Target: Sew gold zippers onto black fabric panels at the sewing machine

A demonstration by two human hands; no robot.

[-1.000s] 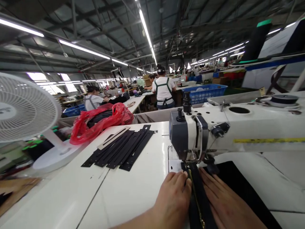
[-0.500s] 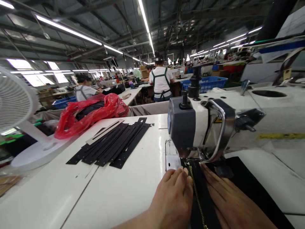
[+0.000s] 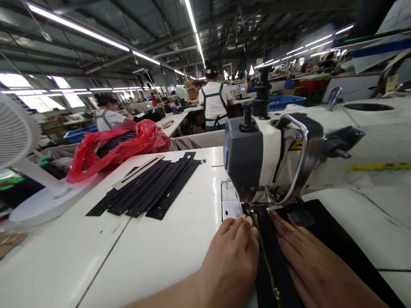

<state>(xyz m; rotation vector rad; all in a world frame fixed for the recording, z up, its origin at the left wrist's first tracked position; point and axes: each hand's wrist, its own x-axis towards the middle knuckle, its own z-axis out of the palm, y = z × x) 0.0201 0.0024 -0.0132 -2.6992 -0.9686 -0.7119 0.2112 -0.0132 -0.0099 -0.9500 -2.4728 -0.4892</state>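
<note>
Black fabric (image 3: 334, 235) with a gold-toothed zipper (image 3: 266, 256) runs under the needle area of a white and grey sewing machine (image 3: 244, 158). My left hand (image 3: 233, 256) grips the fabric's left edge beside the zipper, fingers bent together just in front of the presser foot. Flat on the fabric to the right of the zipper lies my right hand (image 3: 316, 261), its fingers stretched toward the foot. The gold zipper pull (image 3: 276, 293) shows between the hands, near the bottom edge.
Black slotted strips (image 3: 144, 186) and one beige strip (image 3: 138, 172) lie on the white table (image 3: 170, 252). Behind them are a red plastic bag (image 3: 118, 145) and a white fan (image 3: 19, 132). People work at tables farther back.
The view has shifted slightly, so the strips, bag and machine appear a little higher. The zipper pull shows more fully at the bottom. Both hands keep nearly the same places beside the zipper.
</note>
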